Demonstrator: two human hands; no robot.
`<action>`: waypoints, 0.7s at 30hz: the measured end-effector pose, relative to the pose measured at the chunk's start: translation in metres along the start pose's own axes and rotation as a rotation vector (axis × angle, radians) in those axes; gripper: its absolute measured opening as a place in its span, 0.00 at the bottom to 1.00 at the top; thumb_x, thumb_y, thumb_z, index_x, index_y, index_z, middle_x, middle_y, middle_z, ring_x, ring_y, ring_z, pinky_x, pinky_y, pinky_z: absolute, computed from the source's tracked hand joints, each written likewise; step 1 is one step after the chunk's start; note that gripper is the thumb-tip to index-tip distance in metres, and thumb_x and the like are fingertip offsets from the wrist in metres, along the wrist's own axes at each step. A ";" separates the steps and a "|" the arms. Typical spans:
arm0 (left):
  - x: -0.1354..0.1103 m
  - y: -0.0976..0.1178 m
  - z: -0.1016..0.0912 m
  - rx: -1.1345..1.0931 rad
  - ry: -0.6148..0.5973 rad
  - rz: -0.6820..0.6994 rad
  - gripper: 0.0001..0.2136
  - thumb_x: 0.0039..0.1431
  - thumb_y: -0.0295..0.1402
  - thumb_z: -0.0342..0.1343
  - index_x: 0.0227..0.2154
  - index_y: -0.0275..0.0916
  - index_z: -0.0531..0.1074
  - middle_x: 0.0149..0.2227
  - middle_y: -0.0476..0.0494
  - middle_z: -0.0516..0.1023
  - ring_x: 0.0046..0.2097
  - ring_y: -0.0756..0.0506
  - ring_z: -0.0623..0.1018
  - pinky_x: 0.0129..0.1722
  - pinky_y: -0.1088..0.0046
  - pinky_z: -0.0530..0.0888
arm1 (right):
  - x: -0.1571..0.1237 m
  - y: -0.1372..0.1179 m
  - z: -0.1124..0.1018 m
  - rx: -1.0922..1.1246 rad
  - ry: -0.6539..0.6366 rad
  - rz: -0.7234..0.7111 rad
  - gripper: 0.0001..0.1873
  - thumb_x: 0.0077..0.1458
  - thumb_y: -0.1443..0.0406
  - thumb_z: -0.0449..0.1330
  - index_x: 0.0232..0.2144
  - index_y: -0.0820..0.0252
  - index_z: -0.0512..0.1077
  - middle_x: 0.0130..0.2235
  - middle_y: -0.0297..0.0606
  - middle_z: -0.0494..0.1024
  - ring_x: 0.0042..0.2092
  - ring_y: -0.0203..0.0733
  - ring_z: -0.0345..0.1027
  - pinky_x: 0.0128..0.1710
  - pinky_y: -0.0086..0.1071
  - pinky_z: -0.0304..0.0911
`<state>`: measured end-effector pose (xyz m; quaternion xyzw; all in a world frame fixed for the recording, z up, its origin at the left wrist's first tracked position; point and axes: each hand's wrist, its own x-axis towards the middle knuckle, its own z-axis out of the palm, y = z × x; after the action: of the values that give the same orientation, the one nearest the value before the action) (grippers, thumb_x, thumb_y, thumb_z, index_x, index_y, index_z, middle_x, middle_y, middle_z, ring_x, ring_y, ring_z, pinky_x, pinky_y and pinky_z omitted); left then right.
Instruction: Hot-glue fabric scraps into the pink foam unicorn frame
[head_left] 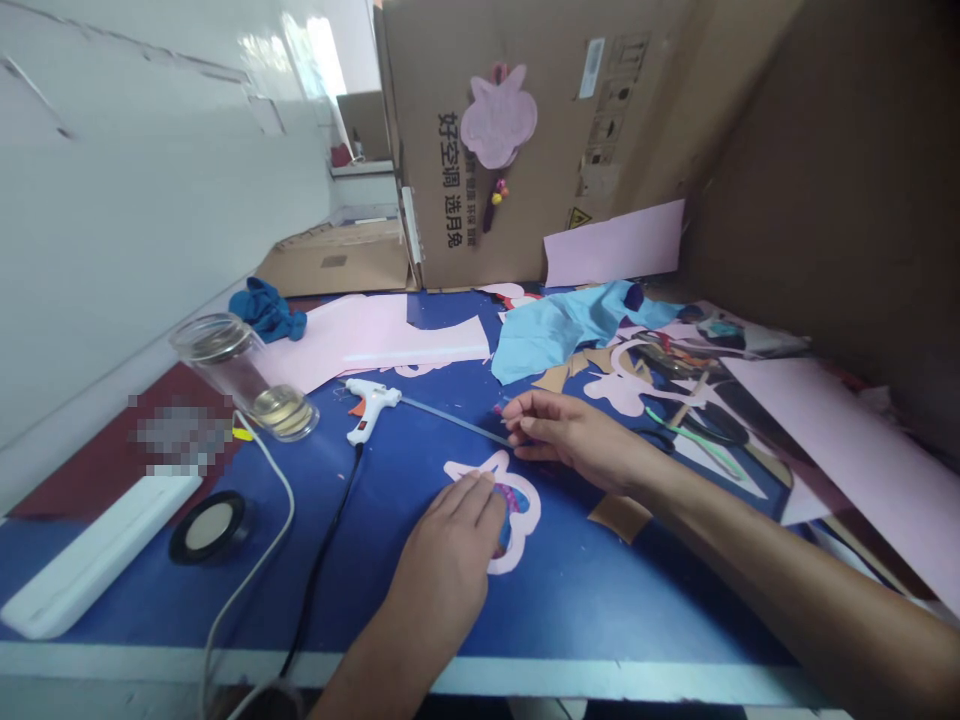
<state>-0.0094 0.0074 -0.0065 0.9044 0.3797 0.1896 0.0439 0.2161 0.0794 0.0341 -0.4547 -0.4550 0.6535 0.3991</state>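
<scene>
My left hand (456,540) lies palm down, its fingers stretched flat over a pink paper cutout (526,512) with a wavy, eared outline. Inside the cutout, blue and magenta bits show partly beneath my fingers. Just above it, my right hand (551,430) hangs with its fingers bent together in a pinch. A tiny pinkish spot shows at its fingertips, too small to name. A white hot glue gun (373,402) lies to the left, and its long clear glue stick (454,420) reaches toward my right fingers; whether they touch it I cannot tell.
Left are a glass cup (247,375), a black-rimmed lid (208,527), a white power strip (101,555) and cables. Light-blue cloth (559,325), pink sheets (360,335), green-handled scissors (697,442) and scraps lie around. Behind stands a cardboard box (555,170) bearing a pink cutout (499,120).
</scene>
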 end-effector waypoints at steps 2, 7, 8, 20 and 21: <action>0.000 0.000 0.001 0.004 0.004 0.007 0.25 0.57 0.13 0.50 0.55 0.34 0.76 0.61 0.32 0.81 0.64 0.35 0.79 0.64 0.53 0.78 | 0.001 -0.001 0.001 -0.015 -0.001 -0.003 0.17 0.50 0.59 0.75 0.39 0.57 0.76 0.38 0.33 0.76 0.41 0.38 0.74 0.47 0.38 0.74; 0.000 0.001 -0.001 -0.002 -0.002 -0.012 0.24 0.58 0.14 0.50 0.54 0.35 0.76 0.60 0.34 0.81 0.64 0.35 0.78 0.65 0.55 0.77 | -0.008 -0.002 -0.002 -0.159 0.020 0.009 0.12 0.52 0.63 0.72 0.40 0.57 0.79 0.35 0.33 0.77 0.37 0.39 0.73 0.39 0.34 0.74; 0.000 0.001 -0.001 -0.003 -0.006 -0.017 0.23 0.58 0.14 0.50 0.54 0.36 0.76 0.60 0.34 0.81 0.64 0.35 0.78 0.64 0.55 0.77 | -0.011 -0.001 -0.004 -0.233 0.026 0.017 0.11 0.53 0.63 0.71 0.40 0.57 0.80 0.33 0.33 0.76 0.35 0.39 0.72 0.35 0.33 0.73; 0.000 0.002 -0.002 -0.041 -0.007 -0.022 0.24 0.57 0.14 0.50 0.52 0.38 0.77 0.58 0.36 0.82 0.64 0.37 0.78 0.64 0.54 0.78 | -0.017 0.001 -0.008 -0.276 0.005 0.094 0.10 0.54 0.62 0.69 0.39 0.55 0.77 0.32 0.31 0.75 0.35 0.37 0.72 0.44 0.37 0.75; 0.000 0.002 -0.002 -0.036 -0.004 -0.020 0.24 0.57 0.13 0.50 0.52 0.38 0.77 0.58 0.35 0.82 0.64 0.36 0.79 0.64 0.54 0.78 | -0.015 -0.001 -0.007 -0.251 0.014 0.093 0.10 0.54 0.62 0.70 0.39 0.55 0.76 0.32 0.31 0.74 0.35 0.37 0.72 0.44 0.38 0.76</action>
<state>-0.0086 0.0060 -0.0044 0.9001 0.3850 0.1941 0.0631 0.2272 0.0674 0.0368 -0.5261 -0.5089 0.6059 0.3116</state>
